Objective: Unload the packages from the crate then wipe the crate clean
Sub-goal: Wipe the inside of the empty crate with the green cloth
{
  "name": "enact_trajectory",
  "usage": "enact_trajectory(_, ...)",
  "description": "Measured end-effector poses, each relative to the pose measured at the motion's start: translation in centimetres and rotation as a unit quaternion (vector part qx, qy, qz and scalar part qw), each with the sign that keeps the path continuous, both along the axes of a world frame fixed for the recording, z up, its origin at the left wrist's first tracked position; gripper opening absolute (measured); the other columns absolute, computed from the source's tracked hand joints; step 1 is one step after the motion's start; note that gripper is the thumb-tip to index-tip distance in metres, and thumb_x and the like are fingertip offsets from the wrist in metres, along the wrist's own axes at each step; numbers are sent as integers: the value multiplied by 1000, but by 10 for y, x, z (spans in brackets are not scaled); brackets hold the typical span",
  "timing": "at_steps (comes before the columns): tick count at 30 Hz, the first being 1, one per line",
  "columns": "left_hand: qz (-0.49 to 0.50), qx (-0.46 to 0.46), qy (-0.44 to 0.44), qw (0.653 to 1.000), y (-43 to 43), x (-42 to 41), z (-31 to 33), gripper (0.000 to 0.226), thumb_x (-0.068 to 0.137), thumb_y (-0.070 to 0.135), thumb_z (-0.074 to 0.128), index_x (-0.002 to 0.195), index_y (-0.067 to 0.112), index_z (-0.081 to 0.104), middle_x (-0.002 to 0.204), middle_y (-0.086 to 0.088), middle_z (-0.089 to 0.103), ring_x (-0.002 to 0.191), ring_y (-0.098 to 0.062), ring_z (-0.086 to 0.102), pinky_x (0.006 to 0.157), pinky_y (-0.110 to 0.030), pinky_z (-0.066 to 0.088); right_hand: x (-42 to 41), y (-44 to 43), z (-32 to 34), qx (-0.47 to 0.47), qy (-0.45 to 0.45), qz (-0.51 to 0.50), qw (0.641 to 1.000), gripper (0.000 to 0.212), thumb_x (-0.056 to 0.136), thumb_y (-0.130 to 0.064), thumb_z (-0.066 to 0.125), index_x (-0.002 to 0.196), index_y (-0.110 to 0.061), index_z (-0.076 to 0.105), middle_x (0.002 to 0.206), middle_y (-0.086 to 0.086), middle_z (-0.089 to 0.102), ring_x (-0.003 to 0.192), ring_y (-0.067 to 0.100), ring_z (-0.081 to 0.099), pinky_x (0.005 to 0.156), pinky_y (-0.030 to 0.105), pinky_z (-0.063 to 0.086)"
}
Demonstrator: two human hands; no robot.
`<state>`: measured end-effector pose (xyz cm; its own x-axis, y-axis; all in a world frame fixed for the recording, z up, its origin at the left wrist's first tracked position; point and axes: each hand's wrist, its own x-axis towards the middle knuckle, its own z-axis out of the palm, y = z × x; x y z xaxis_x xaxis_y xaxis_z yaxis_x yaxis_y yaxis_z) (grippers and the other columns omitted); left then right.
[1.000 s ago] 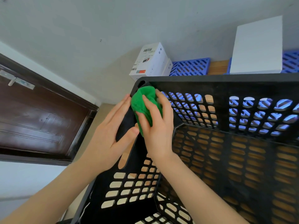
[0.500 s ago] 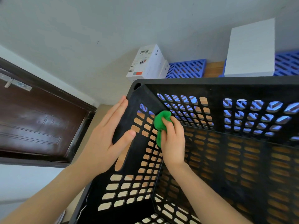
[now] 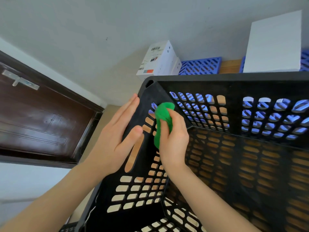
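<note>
The crate [image 3: 234,79], black with slotted walls and floor, sits right in front of you and fills the lower right of the head view, its near-left corner between your arms. Your left hand [image 3: 117,131] lies flat on the outer face of the crate's left wall, fingers straight and together, thumb hooked over the edge beside the long handle slot. Your right hand [image 3: 173,141] is inside the crate, fingers curled round a bunched green cloth [image 3: 163,114], pressing it against the inner face of that same wall, up near the far-left corner. Beyond the far rim stand a white box with a barcode label [image 3: 158,59], a blue lattice panel [image 3: 200,65] just beside it and a plain white box [image 3: 274,44] to the right. A dark brown door [image 3: 41,118] is at your left
</note>
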<state>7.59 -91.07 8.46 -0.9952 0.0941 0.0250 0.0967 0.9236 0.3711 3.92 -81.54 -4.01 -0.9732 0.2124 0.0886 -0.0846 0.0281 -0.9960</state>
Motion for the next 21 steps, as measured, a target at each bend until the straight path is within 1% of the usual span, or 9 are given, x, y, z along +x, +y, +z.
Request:
enact_trajectory(2, -6, 6, 3, 1000, 1, -1, 1, 61, 98, 44, 35, 154, 20, 25, 160, 13, 23, 147, -2, 18, 119, -24, 18, 0, -2, 21, -6, 69, 2, 998, 34, 92, -18, 54, 126, -15, 57, 126, 1, 58, 115, 8, 50, 100, 20, 38)
enact_trajectory(5, -22, 21, 1, 1000, 3, -3, 2, 59, 99, 40, 34, 154, 18, 25, 160, 10, 24, 147, -5, 19, 120, -29, 19, -3, -3, 35, 13, 120, 2, 993, 38, 90, -20, 57, 128, -17, 57, 129, 2, 55, 117, 6, 45, 100, 12, 31)
enact_trajectory(7, -16, 18, 2, 1000, 2, -2, 1, 59, 99, 42, 34, 154, 20, 25, 160, 12, 24, 147, -4, 19, 120, -28, 19, -3, -1, 25, 40, 146, 6, 989, 39, 89, -13, 58, 128, -16, 58, 130, 4, 54, 118, 13, 47, 102, 16, 33)
enact_trajectory(9, -2, 4, 4, 1000, 1, -1, 1, 60, 99, 45, 32, 154, 23, 24, 160, 16, 22, 146, 0, 18, 118, -21, 19, -2, 3, 4, 64, 148, 18, 987, 39, 87, -6, 57, 126, -13, 60, 130, 7, 54, 117, 18, 49, 102, 22, 37)
enact_trajectory(12, 8, -11, 2, 1000, 0, 0, 1, 62, 97, 49, 31, 154, 26, 23, 160, 19, 21, 145, 5, 17, 111, -6, 17, 4, 8, -31, 109, 90, 36, 989, 39, 86, -6, 59, 125, -11, 60, 131, 6, 54, 118, 18, 51, 100, 21, 37)
enact_trajectory(14, 12, -13, -3, 1000, 0, -1, 0, 63, 96, 51, 30, 154, 28, 23, 159, 20, 21, 144, 6, 17, 107, 0, 17, 7, 12, -55, 146, 28, 51, 988, 41, 86, -6, 63, 126, -11, 59, 130, 6, 56, 115, 17, 53, 100, 22, 39)
enact_trajectory(17, 15, -16, -6, 1000, -1, 0, -1, 64, 96, 53, 30, 154, 28, 22, 159, 20, 20, 144, 7, 17, 106, 1, 17, 13, 15, -81, 181, -92, 76, 976, 42, 89, -9, 62, 130, -10, 55, 128, 7, 57, 114, 21, 56, 98, 34, 48)
enact_trajectory(18, 14, -18, -5, 1000, -2, -1, -1, 64, 96, 53, 30, 154, 28, 22, 159, 20, 20, 144, 7, 17, 106, 1, 16, 15, 15, -85, 187, -123, 84, 971, 42, 90, -11, 61, 132, -11, 54, 128, 7, 57, 114, 22, 57, 97, 35, 48)
enact_trajectory(21, 12, -23, -3, 1000, -1, -2, -1, 63, 97, 52, 30, 154, 28, 22, 159, 20, 21, 144, 7, 17, 107, 0, 16, 17, 13, -81, 169, -168, 85, 967, 41, 94, -16, 56, 134, -10, 50, 126, 6, 58, 113, 20, 58, 94, 28, 45)
